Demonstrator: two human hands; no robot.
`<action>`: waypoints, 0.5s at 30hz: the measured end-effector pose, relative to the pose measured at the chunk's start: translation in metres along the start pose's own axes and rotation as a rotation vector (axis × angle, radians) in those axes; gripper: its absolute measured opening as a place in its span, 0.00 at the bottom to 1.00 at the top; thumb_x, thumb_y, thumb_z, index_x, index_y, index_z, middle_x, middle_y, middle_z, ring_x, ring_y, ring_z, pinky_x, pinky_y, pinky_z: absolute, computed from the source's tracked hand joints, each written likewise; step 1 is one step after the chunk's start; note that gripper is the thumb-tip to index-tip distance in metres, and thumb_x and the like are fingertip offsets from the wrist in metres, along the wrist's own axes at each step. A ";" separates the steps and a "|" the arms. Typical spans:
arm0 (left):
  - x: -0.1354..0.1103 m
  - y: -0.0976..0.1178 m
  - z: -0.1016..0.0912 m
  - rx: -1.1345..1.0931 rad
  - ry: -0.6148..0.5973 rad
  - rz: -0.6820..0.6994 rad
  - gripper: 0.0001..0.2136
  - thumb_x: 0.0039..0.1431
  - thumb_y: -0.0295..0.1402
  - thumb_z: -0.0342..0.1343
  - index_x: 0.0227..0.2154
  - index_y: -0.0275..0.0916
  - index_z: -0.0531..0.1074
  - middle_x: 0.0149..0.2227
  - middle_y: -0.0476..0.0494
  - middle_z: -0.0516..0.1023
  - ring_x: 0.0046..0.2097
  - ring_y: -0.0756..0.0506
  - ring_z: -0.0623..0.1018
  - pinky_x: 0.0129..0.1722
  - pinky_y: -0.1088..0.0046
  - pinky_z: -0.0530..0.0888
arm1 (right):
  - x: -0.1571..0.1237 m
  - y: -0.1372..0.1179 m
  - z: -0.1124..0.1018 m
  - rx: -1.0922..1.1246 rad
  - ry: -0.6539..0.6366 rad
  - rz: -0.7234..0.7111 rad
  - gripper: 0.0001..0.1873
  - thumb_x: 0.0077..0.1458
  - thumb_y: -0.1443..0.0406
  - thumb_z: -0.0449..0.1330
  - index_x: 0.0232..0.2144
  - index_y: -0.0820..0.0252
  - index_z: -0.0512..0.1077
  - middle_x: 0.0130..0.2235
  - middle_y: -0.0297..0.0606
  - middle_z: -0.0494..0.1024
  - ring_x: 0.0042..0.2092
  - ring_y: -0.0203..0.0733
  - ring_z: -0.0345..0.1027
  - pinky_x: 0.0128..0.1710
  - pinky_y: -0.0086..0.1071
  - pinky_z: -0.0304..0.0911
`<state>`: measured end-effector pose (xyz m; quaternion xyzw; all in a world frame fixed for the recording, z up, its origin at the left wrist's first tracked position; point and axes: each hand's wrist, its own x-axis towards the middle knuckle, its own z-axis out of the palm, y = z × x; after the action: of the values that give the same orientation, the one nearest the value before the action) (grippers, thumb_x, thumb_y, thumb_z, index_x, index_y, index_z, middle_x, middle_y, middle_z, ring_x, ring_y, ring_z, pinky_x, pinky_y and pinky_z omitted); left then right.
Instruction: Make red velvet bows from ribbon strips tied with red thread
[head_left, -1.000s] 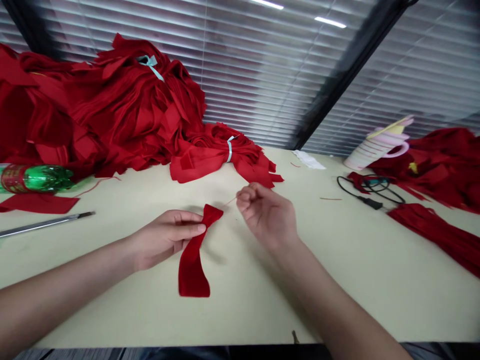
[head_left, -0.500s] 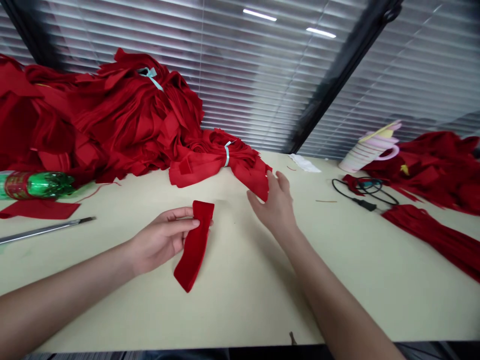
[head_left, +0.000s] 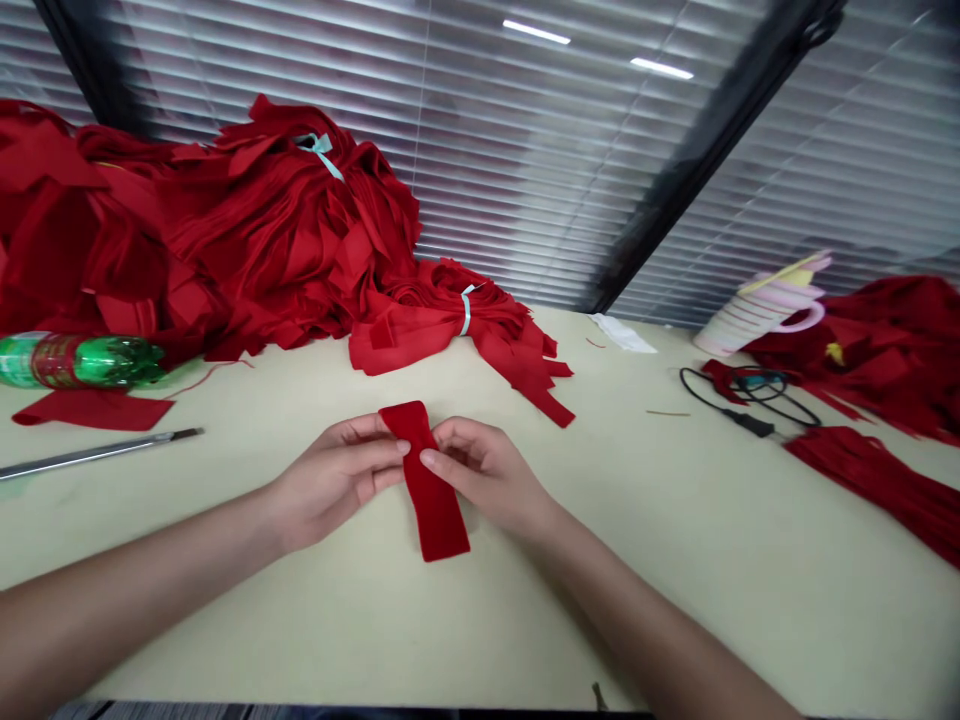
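At the far left a green plastic bottle (head_left: 82,360) lies on its side on the cream-coloured table (head_left: 525,620), with a flat red cloth scrap (head_left: 94,408) just in front of it and a long thin metal rod (head_left: 97,452) nearer still. Behind them a big heap of red fabric strips (head_left: 225,230) rises against the blinds.

In the middle, the person's left hand (head_left: 337,480) pinches the left edge of a short red velvet strip (head_left: 431,485), thumb on top. The strip lies flat on the table between both hands. The right hand (head_left: 487,475) pinches its opposite edge the same way.

Beyond the hands sits a bundle of red strips tied with a pale blue band (head_left: 450,325). Further right are a coiled black cable (head_left: 750,395), a tilted stack of pink and white rings (head_left: 757,305), and more red fabric (head_left: 885,340).
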<state>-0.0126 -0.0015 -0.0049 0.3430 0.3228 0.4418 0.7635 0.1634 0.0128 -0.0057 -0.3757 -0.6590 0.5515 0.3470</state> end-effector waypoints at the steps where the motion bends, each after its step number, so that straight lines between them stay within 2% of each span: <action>1: 0.001 0.001 0.000 0.003 -0.013 0.002 0.05 0.54 0.25 0.57 0.34 0.36 0.74 0.36 0.45 0.77 0.41 0.48 0.74 0.47 0.70 0.69 | 0.000 0.001 -0.001 0.015 -0.019 0.015 0.08 0.51 0.61 0.58 0.28 0.61 0.67 0.28 0.33 0.71 0.28 0.32 0.64 0.28 0.27 0.59; 5: 0.003 0.002 -0.003 0.018 0.043 0.090 0.04 0.55 0.29 0.56 0.34 0.38 0.73 0.37 0.47 0.77 0.41 0.49 0.74 0.44 0.73 0.70 | 0.001 0.002 -0.007 -0.029 -0.105 0.076 0.07 0.50 0.62 0.60 0.27 0.61 0.69 0.25 0.30 0.69 0.25 0.31 0.62 0.25 0.26 0.58; 8: 0.005 0.003 -0.004 0.043 0.131 0.183 0.04 0.52 0.27 0.59 0.32 0.37 0.74 0.36 0.47 0.77 0.40 0.49 0.75 0.46 0.71 0.69 | 0.002 0.002 -0.014 -0.083 -0.095 0.110 0.07 0.49 0.62 0.60 0.28 0.61 0.71 0.26 0.32 0.71 0.26 0.32 0.64 0.26 0.27 0.59; 11: 0.008 0.007 -0.006 0.052 0.269 0.237 0.03 0.48 0.27 0.61 0.28 0.36 0.75 0.34 0.46 0.78 0.40 0.47 0.75 0.46 0.68 0.70 | 0.005 0.002 -0.023 -0.113 -0.059 0.106 0.07 0.49 0.62 0.61 0.28 0.61 0.71 0.27 0.32 0.73 0.28 0.33 0.66 0.28 0.28 0.60; 15: 0.017 0.022 -0.015 0.069 0.472 0.374 0.04 0.44 0.25 0.62 0.26 0.36 0.74 0.32 0.47 0.78 0.36 0.49 0.76 0.41 0.71 0.72 | 0.007 0.003 -0.039 -0.078 -0.046 0.136 0.08 0.45 0.63 0.63 0.30 0.60 0.73 0.30 0.33 0.75 0.32 0.35 0.68 0.32 0.30 0.64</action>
<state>-0.0273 0.0257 0.0012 0.3098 0.4374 0.6310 0.5608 0.1939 0.0372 -0.0023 -0.4201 -0.6609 0.5560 0.2787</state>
